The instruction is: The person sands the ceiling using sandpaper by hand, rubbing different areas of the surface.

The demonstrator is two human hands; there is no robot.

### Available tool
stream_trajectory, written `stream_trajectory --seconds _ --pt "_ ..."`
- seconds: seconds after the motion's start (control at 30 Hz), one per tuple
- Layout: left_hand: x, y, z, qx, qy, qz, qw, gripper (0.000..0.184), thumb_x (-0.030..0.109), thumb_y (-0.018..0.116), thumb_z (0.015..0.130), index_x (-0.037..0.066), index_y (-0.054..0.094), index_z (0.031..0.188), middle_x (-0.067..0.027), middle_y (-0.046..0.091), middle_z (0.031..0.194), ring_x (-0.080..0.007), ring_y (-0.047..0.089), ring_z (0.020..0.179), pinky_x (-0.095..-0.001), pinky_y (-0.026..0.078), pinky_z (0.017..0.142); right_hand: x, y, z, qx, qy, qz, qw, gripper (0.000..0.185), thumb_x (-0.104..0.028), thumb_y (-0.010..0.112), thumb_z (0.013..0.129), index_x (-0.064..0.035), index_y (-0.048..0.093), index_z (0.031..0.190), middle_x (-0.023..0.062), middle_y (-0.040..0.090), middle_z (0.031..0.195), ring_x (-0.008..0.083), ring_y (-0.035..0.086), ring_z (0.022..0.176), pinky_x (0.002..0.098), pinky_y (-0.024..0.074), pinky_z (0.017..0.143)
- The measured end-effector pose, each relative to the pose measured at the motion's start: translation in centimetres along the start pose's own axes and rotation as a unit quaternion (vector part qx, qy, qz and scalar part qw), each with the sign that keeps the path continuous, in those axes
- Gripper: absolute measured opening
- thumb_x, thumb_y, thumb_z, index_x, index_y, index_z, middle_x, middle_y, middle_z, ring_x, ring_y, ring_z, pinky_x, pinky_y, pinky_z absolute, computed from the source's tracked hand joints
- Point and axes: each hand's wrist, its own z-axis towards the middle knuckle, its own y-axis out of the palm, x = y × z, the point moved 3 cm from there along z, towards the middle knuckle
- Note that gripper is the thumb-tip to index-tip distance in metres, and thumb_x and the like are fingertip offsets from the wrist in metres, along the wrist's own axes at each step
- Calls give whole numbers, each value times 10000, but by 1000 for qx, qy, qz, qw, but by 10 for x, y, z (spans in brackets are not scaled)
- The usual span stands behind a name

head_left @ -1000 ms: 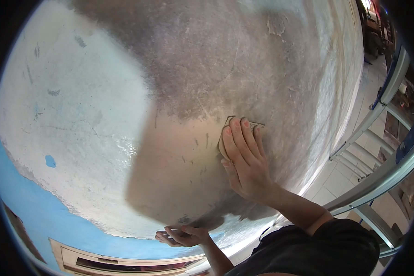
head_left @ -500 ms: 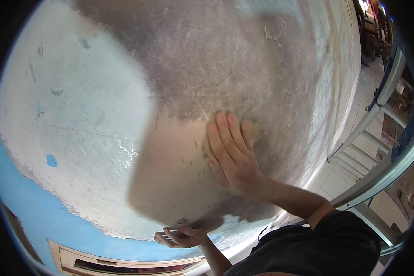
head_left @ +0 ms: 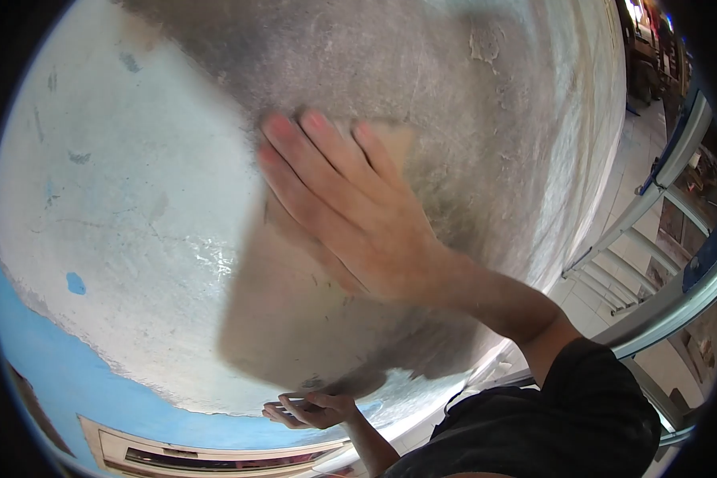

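Observation:
My right hand [head_left: 358,203] lies flat against the plastered wall [head_left: 159,175], its fingers pointing to the upper left. Under the palm it presses a thin tan sheet [head_left: 398,139] that looks like sandpaper. One corner shows past the fingers, while most of the sheet is hidden. Low in the view, my left hand [head_left: 315,410] is palm up beside the wall's lower part, fingers apart and loosely bent. I see nothing held in it. A grey-brown patch and shadow cover the wall around my right hand.
Blue paint [head_left: 127,358] borders the pale plaster at the lower left, above a framed opening [head_left: 215,462]. A metal ladder [head_left: 637,239] stands at the right over a tiled floor [head_left: 585,307]. Cluttered items [head_left: 653,56] are at the upper right.
My right hand has slid up and to the left across the wall with the tan sheet, and looks larger in view. The left hand has hardly moved.

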Motion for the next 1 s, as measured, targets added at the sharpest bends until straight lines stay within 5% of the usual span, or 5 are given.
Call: stream_trajectory --seconds 0.13,0.27,0.57,0.83,1.0 --pt "-2 -1 -1 -5 6 16 1000 423 302 397 979 20 480 1284 -219 312 1408 -397 268 1342 -560 316 1029 -1 2 -16 -3 -8 8 1000 543 -242 584 846 -22 449 1324 136 404 1410 279 381 1299 439 272 1071" --pt "-4 1 -3 3 2 7 1000 429 307 395 978 20 474 1288 -221 314 1406 -392 268 1344 -561 307 1034 -12 7 -95 -43 105 -38 993 476 -274 493 901 -3 480 1291 175 442 1374 319 403 1279 459 219 1088" --pt "-3 0 -1 -5 -1 -4 1000 429 296 403 975 5 470 1283 -227 297 1402 -391 266 1345 -539 325 1039 -2 -5 -64 -31 156 -14 987 519 -261 464 900 38 439 1324 227 404 1387 374 344 1311 508 185 1084" --pt "-6 -1 0 -5 7 17 1000 453 343 409 975 11 484 1273 -217 341 1382 -398 307 1322 -554 325 1034 12 -9 -58 -48 151 3 987 608 -332 462 903 68 378 1354 280 325 1420 430 241 1357 554 137 1086" --pt "-7 -2 1 4 7 19 1000 446 343 432 971 12 500 1263 -220 371 1376 -410 327 1311 -571 285 1059 -8 -3 -85 -109 177 13 978 711 -380 375 936 136 204 1395 360 163 1448 497 103 1368 569 65 1092"
